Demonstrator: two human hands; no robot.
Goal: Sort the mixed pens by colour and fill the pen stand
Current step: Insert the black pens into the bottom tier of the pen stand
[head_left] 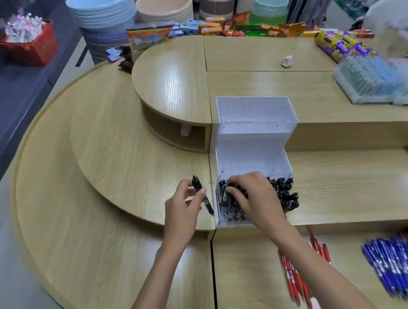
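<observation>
Wooden counter (pixel 117 154): left hand (pixel 180 211) pinches a black pen (pixel 202 196); right hand (pixel 255 197) apparently grips pens (pixel 285 192) in white stand (pixel 253 119).

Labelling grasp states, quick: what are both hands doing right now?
Left hand: holds a black pen.
Right hand: curled over black pens in the pen stand; grip cannot be told.

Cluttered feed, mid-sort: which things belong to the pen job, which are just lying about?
Job: pen stand, black pens in it, black pen in left hand, red pens, blue pens.
Lying about: stacked tubs, snack packets, red basket.
</observation>
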